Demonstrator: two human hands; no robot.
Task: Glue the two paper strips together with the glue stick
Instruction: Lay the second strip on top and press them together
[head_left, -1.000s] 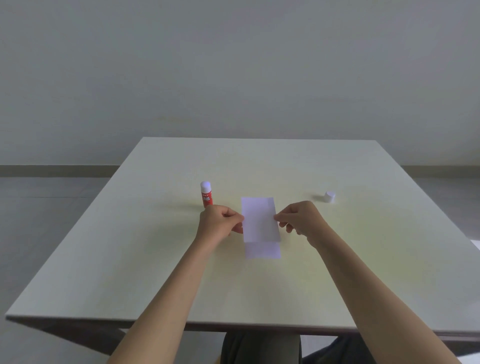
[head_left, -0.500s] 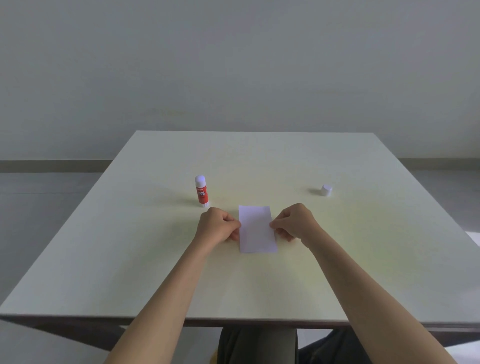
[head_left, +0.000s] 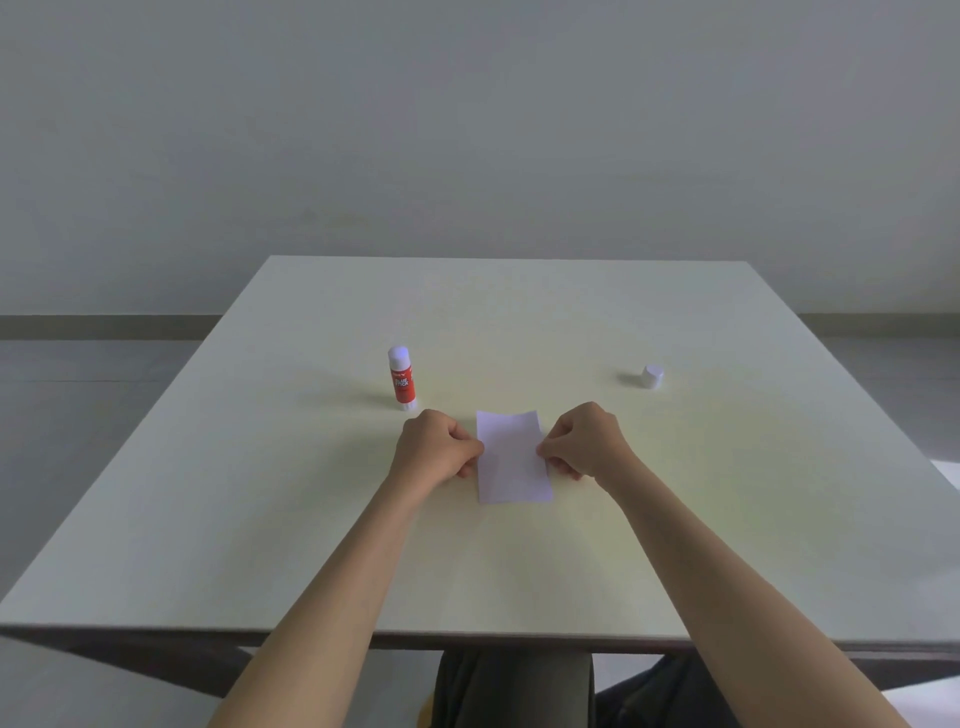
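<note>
A white paper strip (head_left: 511, 457) lies on the pale table (head_left: 519, 561), covering the second strip so that only one outline shows. My left hand (head_left: 436, 449) pinches its left edge. My right hand (head_left: 587, 441) pinches its right edge. The red glue stick (head_left: 401, 378) stands upright and uncapped just beyond my left hand, its white tip exposed. Its white cap (head_left: 651, 376) rests far off to the right.
The table's near edge (head_left: 493, 636) is close to my body, with my lap below it. A grey wall and floor lie beyond the far edge.
The top strip has been lowered from above the lower strip onto it, so the two now overlap fully. Both hands came down towards the table with it.
</note>
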